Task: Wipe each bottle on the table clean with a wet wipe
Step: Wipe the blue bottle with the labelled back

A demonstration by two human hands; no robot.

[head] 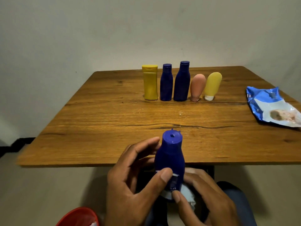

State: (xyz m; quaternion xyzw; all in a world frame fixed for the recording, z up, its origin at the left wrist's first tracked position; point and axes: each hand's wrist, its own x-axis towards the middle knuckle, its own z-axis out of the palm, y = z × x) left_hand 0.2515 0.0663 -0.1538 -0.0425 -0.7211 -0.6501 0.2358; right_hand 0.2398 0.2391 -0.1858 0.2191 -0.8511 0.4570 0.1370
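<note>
Blue plastic bottle (170, 159), white wipe (187, 193), wooden table (114, 121)

1. The left hand (130, 180) holds a blue bottle (170, 158) upright at the worktop's (97, 128) near edge, thumb on its front.
2. The right hand (206, 198) presses a wipe (187, 194) against the bottle's base.
3. Five bottles stand in a row at the back; a wipe pack (272, 106) lies right.

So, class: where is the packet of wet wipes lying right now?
In the head view, the wet wipe packet lies flat at the right edge of the wooden table, right of the row of standing bottles, nearest the yellow tube.
</note>
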